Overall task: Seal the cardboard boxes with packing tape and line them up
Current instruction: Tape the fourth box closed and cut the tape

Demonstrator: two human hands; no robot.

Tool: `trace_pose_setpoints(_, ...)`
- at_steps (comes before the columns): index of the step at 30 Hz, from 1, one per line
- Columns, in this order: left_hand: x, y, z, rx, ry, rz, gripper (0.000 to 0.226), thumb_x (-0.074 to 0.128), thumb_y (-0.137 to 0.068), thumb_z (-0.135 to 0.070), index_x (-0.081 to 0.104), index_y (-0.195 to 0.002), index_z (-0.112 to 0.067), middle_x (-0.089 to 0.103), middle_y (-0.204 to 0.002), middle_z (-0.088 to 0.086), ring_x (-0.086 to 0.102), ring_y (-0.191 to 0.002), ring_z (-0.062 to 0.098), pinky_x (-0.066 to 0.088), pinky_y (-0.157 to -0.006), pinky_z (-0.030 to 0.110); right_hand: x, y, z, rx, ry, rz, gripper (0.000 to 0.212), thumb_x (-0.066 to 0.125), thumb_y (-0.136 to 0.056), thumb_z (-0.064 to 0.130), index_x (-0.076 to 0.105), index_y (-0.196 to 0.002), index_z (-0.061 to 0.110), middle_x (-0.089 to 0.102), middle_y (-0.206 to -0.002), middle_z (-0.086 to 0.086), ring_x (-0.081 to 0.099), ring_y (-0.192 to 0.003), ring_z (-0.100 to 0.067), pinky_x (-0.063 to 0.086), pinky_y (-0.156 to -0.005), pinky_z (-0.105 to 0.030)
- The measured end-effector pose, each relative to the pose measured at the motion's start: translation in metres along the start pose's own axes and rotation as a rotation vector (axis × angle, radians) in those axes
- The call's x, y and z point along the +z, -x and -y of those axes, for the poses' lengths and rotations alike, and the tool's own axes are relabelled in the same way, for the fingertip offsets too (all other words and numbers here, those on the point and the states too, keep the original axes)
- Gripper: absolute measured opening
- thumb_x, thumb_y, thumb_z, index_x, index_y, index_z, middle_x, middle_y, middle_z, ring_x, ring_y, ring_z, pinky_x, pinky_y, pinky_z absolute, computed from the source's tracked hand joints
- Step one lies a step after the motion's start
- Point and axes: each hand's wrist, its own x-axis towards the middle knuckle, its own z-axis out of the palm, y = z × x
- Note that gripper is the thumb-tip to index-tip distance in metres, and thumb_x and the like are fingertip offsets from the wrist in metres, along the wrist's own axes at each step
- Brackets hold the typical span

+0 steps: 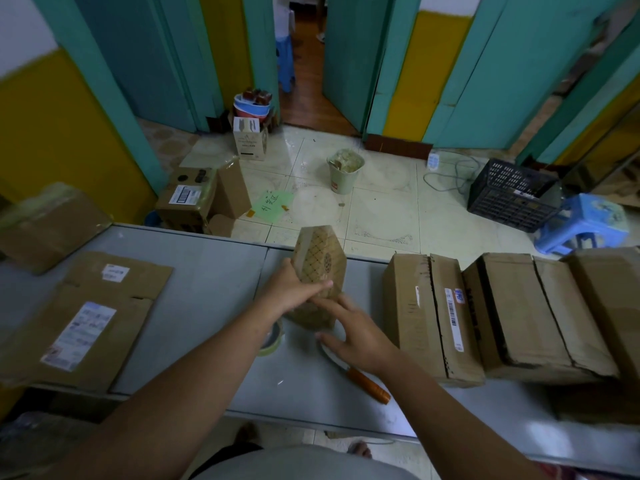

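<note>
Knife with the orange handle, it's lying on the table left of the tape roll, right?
No. The head view shows the knife with the orange handle lying on the table right of the tape roll, not left.

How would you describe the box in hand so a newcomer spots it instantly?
On the grey table, look to the middle, just left of the row of plain brown cardboard boxes. The patterned box stands there, gripped by the left hand. It alone is small, with slanted corners and a printed lattice with a round emblem.
</note>
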Motion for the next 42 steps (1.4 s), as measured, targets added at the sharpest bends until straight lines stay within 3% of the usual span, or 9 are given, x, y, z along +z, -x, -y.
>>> trace_pose_setpoints(5, -0.019, 0.009, 0.006, 0.076, 0.212, -0.01, 0.054, 0.087, -0.08, -0.051, 0.059, -0.123, -0.035, 0.072, -0.115, -0.014, 0.072, -0.103, 0.009, 0.063, -0.075, 0.029, -0.008, 0.006, -0.005, 0.248, -0.251, -0.433, 0.04, 0.069, -0.1, 0.03, 0.06, -0.138, 0.03, 0.063, -0.131, 0.012, 0.06, -0.124, -0.008, 0.055, -0.103, -0.037)
trace_pose_setpoints(7, -0.028, 0.017, 0.011, 0.093, 0.325, 0.02, 0.044, 0.085, -0.084, -0.048, 0.065, -0.121, -0.035, 0.078, -0.112, -0.012, 0.076, -0.104, 0.013, 0.064, -0.081, 0.036, -0.013, 0.008, -0.009, 0.436, -0.432, -0.531, 0.048, 0.074, -0.095, 0.044, 0.058, -0.139, 0.032, 0.063, -0.133, 0.011, 0.06, -0.124, -0.008, 0.056, -0.103, -0.042)
trace_pose_setpoints(11, -0.038, 0.035, 0.013, 0.025, 0.558, 0.117, 0.034, 0.073, -0.094, -0.047, 0.073, -0.123, -0.029, 0.081, -0.114, 0.001, 0.078, -0.102, 0.024, 0.066, -0.076, 0.044, -0.022, 0.003, -0.006, 0.676, -0.843, -0.377, 0.101, 0.082, -0.074, 0.069, 0.037, -0.158, 0.033, 0.06, -0.146, -0.002, 0.061, -0.131, -0.023, 0.053, -0.108, -0.053)
trace_pose_setpoints(14, -0.035, 0.042, 0.012, -0.019, 0.628, 0.173, 0.03, 0.059, -0.106, -0.041, 0.073, -0.125, -0.023, 0.081, -0.114, 0.006, 0.078, -0.104, 0.026, 0.063, -0.072, 0.039, -0.024, -0.004, 0.003, 0.573, -1.043, -0.262, 0.084, 0.086, -0.079, 0.055, 0.05, -0.148, 0.023, 0.071, -0.133, -0.006, 0.07, -0.121, -0.028, 0.058, -0.1, -0.054)
trace_pose_setpoints(19, -0.02, 0.034, 0.011, 0.057, 0.325, 0.009, 0.058, 0.069, -0.102, -0.039, 0.048, -0.155, -0.031, 0.058, -0.144, -0.01, 0.062, -0.129, 0.022, 0.054, -0.106, 0.048, -0.029, -0.01, 0.02, 0.558, -0.832, -0.49, 0.074, 0.088, -0.081, 0.039, 0.049, -0.144, 0.026, 0.071, -0.128, -0.001, 0.073, -0.111, -0.02, 0.064, -0.088, -0.042)
trace_pose_setpoints(23, 0.01, 0.03, 0.002, 0.208, 0.236, 0.008, 0.071, 0.072, -0.099, -0.042, 0.032, -0.157, -0.055, 0.044, -0.149, -0.016, 0.056, -0.128, 0.011, 0.055, -0.091, 0.031, -0.041, -0.005, 0.024, 0.489, -0.519, -0.58, 0.071, 0.084, -0.082, 0.044, 0.041, -0.139, 0.036, 0.062, -0.126, 0.015, 0.066, -0.114, -0.008, 0.062, -0.084, -0.025)
trace_pose_setpoints(27, 0.054, 0.026, -0.016, 0.225, 0.266, 0.175, 0.066, 0.066, -0.104, -0.04, 0.032, -0.16, -0.052, 0.044, -0.162, -0.006, 0.052, -0.142, 0.018, 0.053, -0.111, 0.046, -0.057, 0.005, 0.024, 0.552, -0.11, -0.526, 0.082, 0.076, -0.078, 0.063, 0.038, -0.145, 0.034, 0.059, -0.128, 0.012, 0.062, -0.113, -0.009, 0.062, -0.084, -0.036)
trace_pose_setpoints(35, 0.094, 0.028, -0.05, 0.223, 0.364, 0.221, 0.074, 0.071, -0.1, -0.044, 0.031, -0.162, -0.046, 0.048, -0.156, -0.008, 0.049, -0.141, 0.016, 0.057, -0.107, 0.049, -0.125, 0.072, -0.003, 0.641, -0.484, -0.586, 0.046, 0.067, -0.093, 0.057, 0.062, -0.128, 0.028, 0.073, -0.118, 0.005, 0.071, -0.112, -0.018, 0.064, -0.076, -0.028)
trace_pose_setpoints(42, 0.141, 0.045, -0.066, 0.322, 0.266, 0.216, 0.074, 0.074, -0.1, -0.025, 0.036, -0.163, -0.034, 0.056, -0.148, -0.013, 0.057, -0.136, 0.012, 0.059, -0.104, 0.039, -0.148, 0.096, -0.02, 0.866, 0.089, -0.475, 0.031, 0.059, -0.104, 0.039, 0.053, -0.123, 0.015, 0.065, -0.116, -0.007, 0.066, -0.098, -0.02, 0.057, -0.072, -0.031)
